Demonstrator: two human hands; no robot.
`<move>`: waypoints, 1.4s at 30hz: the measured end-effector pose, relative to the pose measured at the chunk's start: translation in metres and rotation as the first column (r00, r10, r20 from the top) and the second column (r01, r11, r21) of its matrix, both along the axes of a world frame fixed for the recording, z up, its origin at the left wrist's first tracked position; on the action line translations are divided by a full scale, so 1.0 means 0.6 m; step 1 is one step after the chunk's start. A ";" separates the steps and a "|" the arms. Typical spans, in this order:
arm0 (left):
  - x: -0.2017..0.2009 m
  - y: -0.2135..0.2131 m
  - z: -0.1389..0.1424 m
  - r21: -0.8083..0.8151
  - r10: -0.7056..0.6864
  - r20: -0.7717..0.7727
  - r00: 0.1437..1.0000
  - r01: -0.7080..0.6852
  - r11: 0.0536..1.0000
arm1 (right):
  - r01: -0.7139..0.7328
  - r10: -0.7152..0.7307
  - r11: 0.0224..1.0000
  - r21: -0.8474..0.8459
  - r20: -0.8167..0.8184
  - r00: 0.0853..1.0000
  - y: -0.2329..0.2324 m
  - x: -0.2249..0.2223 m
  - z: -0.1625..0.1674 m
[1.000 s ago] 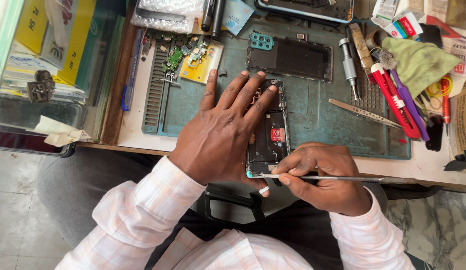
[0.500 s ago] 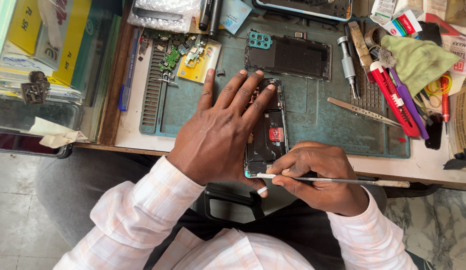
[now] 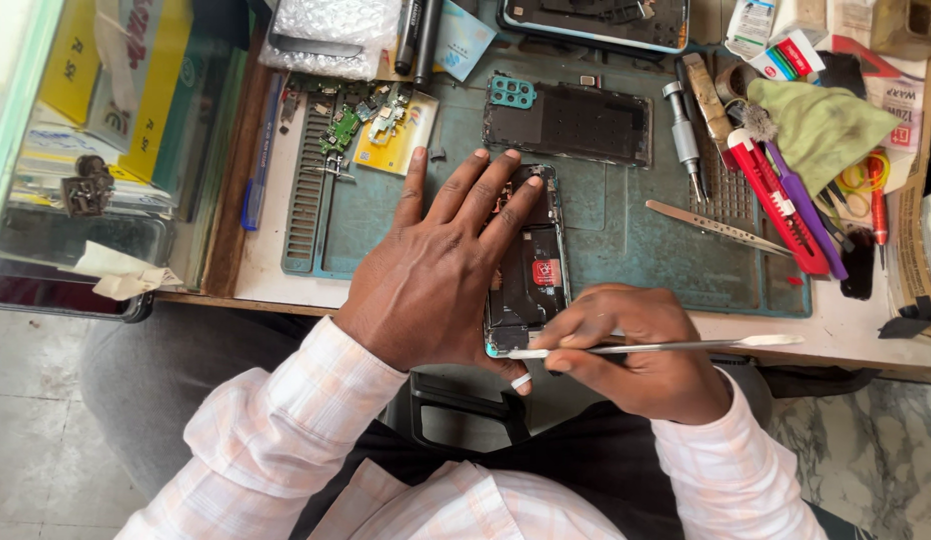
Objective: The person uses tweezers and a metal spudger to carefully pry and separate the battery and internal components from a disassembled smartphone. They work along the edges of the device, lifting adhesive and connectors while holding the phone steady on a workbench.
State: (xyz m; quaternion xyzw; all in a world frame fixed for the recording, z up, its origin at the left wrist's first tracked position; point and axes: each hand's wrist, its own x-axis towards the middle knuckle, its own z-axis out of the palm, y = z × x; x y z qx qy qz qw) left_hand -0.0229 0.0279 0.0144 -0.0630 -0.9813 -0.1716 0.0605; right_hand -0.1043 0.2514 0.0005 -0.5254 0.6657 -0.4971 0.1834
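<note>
Red square label (image 3: 547, 272) inside opened phone (image 3: 531, 270), under left hand (image 3: 436, 270).

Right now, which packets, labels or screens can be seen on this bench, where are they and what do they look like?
Bubble-wrap bag: top centre-left, clear and crinkled.
Yellow card: on the green mat, upper left, bearing small circuit boards.
Red label: square, inside the open phone under the left hand.
Phone: top edge, dark with a light blue rim.
Yellow boxes: far left, behind glass.
</note>
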 end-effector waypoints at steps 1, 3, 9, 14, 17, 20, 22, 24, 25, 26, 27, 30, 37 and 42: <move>0.000 0.000 -0.001 0.002 0.001 -0.001 1.000 -0.001 1.000 | 0.019 -0.019 1.000 -0.008 0.036 0.999 0.002 0.002 -0.001; 0.005 -0.001 -0.001 -0.002 0.006 0.004 1.000 -0.006 1.000 | 0.029 -0.028 0.999 -0.017 0.081 0.996 0.004 0.004 -0.004; 0.003 0.000 0.000 -0.004 0.004 0.001 1.000 -0.004 1.000 | 0.025 -0.024 0.999 0.024 -0.025 0.999 -0.001 0.005 0.000; 0.004 0.000 0.001 -0.022 0.004 0.001 1.000 -0.004 1.000 | -0.026 0.025 1.000 -0.008 -0.111 0.994 -0.008 0.003 0.008; 0.002 0.000 -0.001 -0.004 0.010 0.026 1.000 -0.010 1.000 | -0.035 0.036 0.999 0.008 -0.102 0.994 -0.010 0.002 0.012; 0.000 0.000 -0.001 -0.018 0.007 0.008 1.000 -0.007 1.000 | -0.057 0.056 0.998 -0.007 -0.131 0.990 -0.014 0.002 0.012; 0.000 0.000 -0.001 -0.018 0.003 0.010 1.000 -0.002 1.000 | -0.038 0.037 0.999 -0.001 -0.173 0.984 -0.013 0.005 0.010; 0.000 0.000 0.000 -0.013 0.001 0.015 1.000 -0.001 1.000 | -0.032 0.032 0.999 0.003 -0.177 0.984 -0.011 0.007 0.007; 0.000 0.001 0.000 -0.010 0.003 0.018 1.000 -0.003 1.000 | -0.036 0.036 0.999 0.003 -0.162 0.986 -0.010 0.005 0.006; 0.000 0.001 0.000 -0.009 0.007 0.019 1.000 -0.007 1.000 | -0.043 0.043 0.999 0.001 -0.149 0.988 -0.009 0.002 0.003; 0.000 0.000 0.000 -0.014 0.007 0.019 1.000 -0.006 1.000 | -0.030 0.029 1.000 -0.008 -0.087 0.996 -0.008 0.001 0.001; 0.000 0.000 -0.002 -0.014 0.007 0.002 1.000 -0.007 1.000 | 0.011 -0.010 1.000 -0.015 0.061 0.998 0.001 0.001 -0.003; 0.002 0.000 -0.003 0.005 -0.001 -0.005 1.000 0.001 1.000 | 0.017 -0.016 1.000 0.015 -0.034 0.999 0.002 0.004 -0.001; 0.002 0.001 -0.004 -0.004 0.004 0.017 1.000 -0.004 1.000 | -0.018 0.014 0.999 -0.030 -0.128 0.992 -0.006 0.008 0.006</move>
